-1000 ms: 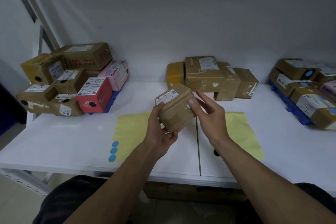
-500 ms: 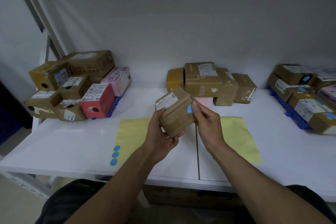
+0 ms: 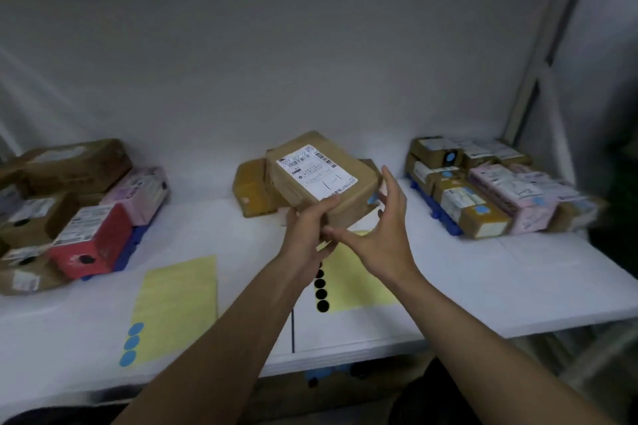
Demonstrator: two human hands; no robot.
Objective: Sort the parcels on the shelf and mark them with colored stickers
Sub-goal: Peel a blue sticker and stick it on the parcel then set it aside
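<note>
My left hand [image 3: 310, 228] grips a brown cardboard parcel [image 3: 345, 200] from below, held up over the middle of the shelf with its white shipping label facing me. A blue sticker [image 3: 373, 198] sits on the parcel's right side. My right hand [image 3: 383, 235] is beside the parcel on its right, fingers spread and straight, its fingertips near the parcel's side. Two yellow sticker sheets lie on the shelf: the left sheet [image 3: 176, 304] carries three blue stickers [image 3: 132, 343], the right sheet [image 3: 355, 279] carries several black stickers [image 3: 321, 290].
A pile of parcels [image 3: 69, 210] with black stickers, one red, sits on a blue tray at the left. Parcels [image 3: 483, 190] with blue stickers fill a blue tray at the right. More brown parcels [image 3: 252, 188] stand behind the held one, on the white shelf [image 3: 518, 286].
The parcel has been lifted and turned so its label faces up. My right hand has come off the sticker and spread open. The camera view has swung to the right.
</note>
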